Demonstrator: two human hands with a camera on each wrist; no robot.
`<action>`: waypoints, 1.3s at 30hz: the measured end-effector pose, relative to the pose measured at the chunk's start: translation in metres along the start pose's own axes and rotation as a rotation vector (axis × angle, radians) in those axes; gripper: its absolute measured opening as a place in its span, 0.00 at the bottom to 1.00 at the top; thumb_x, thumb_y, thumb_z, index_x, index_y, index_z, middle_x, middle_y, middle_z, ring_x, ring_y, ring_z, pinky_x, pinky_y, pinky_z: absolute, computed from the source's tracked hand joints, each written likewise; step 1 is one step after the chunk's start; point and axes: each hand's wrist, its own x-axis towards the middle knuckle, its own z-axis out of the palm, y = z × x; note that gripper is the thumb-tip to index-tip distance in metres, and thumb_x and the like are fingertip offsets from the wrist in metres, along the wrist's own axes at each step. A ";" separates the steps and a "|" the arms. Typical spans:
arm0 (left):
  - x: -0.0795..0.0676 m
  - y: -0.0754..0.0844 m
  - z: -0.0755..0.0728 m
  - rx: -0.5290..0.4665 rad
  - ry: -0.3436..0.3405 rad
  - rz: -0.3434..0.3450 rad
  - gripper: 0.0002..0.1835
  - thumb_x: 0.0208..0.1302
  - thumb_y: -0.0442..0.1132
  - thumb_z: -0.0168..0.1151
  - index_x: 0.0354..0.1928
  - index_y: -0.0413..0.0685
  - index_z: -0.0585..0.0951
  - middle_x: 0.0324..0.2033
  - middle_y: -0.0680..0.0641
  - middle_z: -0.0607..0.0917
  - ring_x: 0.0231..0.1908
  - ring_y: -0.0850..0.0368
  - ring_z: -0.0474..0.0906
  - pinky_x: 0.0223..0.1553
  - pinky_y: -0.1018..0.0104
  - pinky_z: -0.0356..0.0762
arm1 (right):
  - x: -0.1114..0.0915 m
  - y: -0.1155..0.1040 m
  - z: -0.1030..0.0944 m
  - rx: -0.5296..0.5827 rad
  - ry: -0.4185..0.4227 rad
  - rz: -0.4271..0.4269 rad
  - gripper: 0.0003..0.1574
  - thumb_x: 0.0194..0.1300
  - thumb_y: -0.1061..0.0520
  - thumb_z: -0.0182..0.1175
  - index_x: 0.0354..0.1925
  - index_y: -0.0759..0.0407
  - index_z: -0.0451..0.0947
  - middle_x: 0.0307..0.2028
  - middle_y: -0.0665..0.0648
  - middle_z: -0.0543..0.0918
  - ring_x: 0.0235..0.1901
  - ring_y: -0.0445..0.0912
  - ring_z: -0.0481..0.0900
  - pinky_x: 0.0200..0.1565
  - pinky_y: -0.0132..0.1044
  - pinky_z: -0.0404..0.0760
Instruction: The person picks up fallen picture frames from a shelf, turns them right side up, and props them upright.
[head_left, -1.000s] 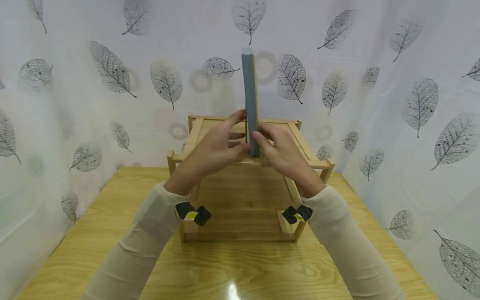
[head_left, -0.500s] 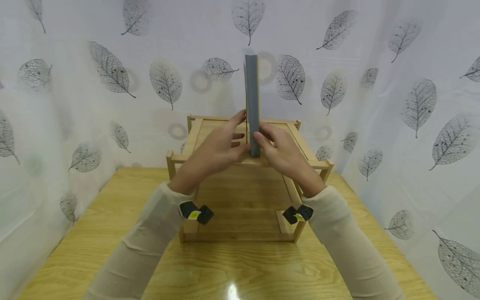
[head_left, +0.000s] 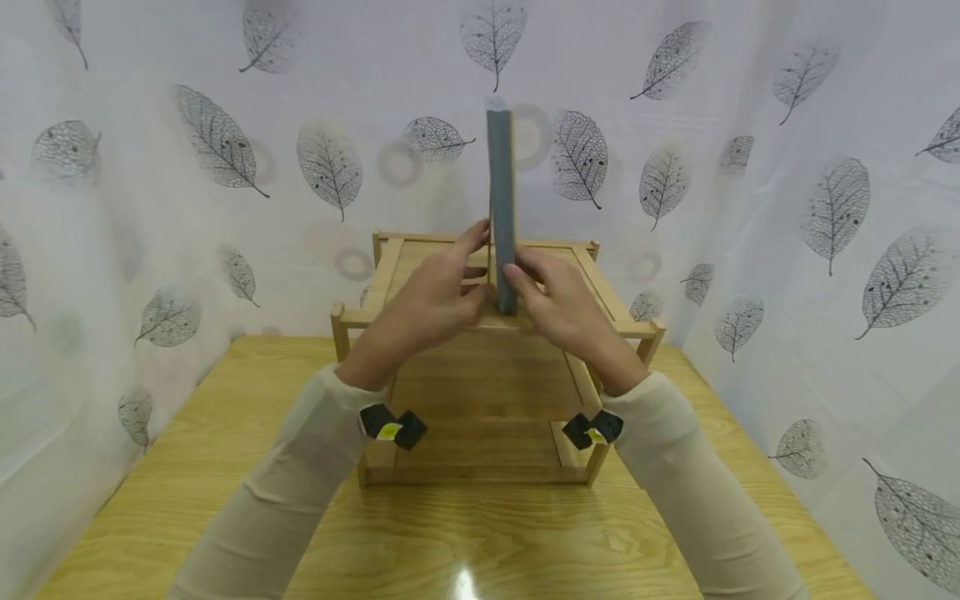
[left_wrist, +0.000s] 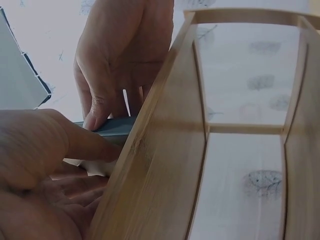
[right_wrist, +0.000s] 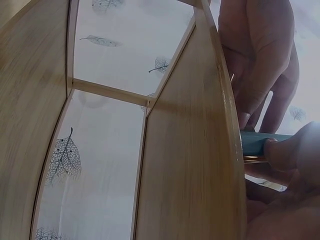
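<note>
A book with a blue-grey spine stands on end at the front of the wooden rack's upper shelf, its top leaning slightly left in the head view. My right hand holds its lower part, the thumb on the spine and the fingers along the right cover. On the other side my left hand lies against the book, index fingertip and thumb at the left cover, fingers spread and lightly bent. Both wrist views show the blue-grey book between the two hands, partly hidden by the shelf's edge.
The wooden rack stands on a wood-grain table, with corner posts rising beside my forearms. A white curtain printed with leaves hangs behind and on both sides. Black wrist cameras sit below each hand.
The book's top tipped a little right, then back left to a slight lean. Both hands stay at its lower part, with the left shifting only slightly.
</note>
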 end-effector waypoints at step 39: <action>-0.010 -0.009 -0.013 0.243 0.123 0.032 0.42 0.58 0.21 0.51 0.78 0.41 0.58 0.37 0.36 0.83 0.25 0.48 0.73 0.24 0.59 0.72 | 0.002 -0.006 0.000 -0.062 -0.015 0.017 0.15 0.79 0.61 0.49 0.52 0.69 0.79 0.42 0.63 0.84 0.47 0.52 0.83 0.49 0.48 0.81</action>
